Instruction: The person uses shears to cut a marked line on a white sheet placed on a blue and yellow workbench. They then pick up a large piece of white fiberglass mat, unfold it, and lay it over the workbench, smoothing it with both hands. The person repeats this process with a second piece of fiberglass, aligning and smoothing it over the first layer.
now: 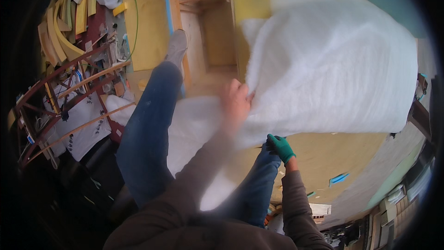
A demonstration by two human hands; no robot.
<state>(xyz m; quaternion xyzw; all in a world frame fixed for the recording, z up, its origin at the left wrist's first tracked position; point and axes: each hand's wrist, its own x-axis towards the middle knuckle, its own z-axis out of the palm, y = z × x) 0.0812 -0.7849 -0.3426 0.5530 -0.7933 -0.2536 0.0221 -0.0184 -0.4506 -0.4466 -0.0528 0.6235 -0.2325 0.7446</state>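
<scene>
A broad sheet of fluffy white wadding drapes over a yellow foam piece at the far right. My bare left hand, smeared by motion, is at the sheet's near left edge; its fingers look closed on the wadding, and folds run toward it. More white wadding lies between my legs. My right hand, in a green glove, rests by my right knee, just below the sheet's near edge. Its fingers are curled, and what they may hold is hidden.
Beyond my left hand is an open wooden frame. Foam strips are heaped at far left, above a dark red metal frame. A green cord crosses a yellow panel. A blue object lies at right.
</scene>
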